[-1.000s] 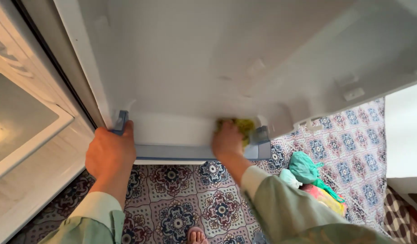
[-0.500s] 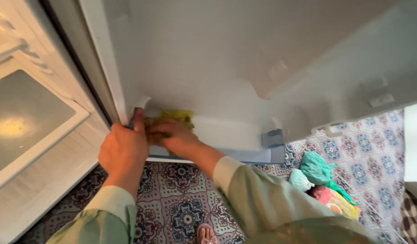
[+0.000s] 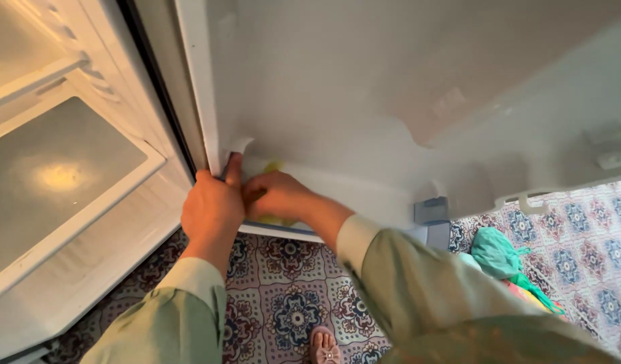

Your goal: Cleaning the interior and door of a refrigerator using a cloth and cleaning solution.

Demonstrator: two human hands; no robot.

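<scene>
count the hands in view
2: the left hand grips the fridge door's lower corner by the hinge side; the right hand beside it presses a yellow cloth into the bottom door shelf.

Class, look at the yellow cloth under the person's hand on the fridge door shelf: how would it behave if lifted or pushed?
The yellow cloth looks soft, bunched under the right hand, so probably floppy and light. Pushed along the door shelf, it would likely slide and crumple.

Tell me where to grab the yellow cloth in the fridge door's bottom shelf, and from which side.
Judging from the view, take the yellow cloth at its upper bunched edge, from above. The right hand covers its middle, the left hand blocks the hinge side, and the door shelf wall closes the front.
</scene>
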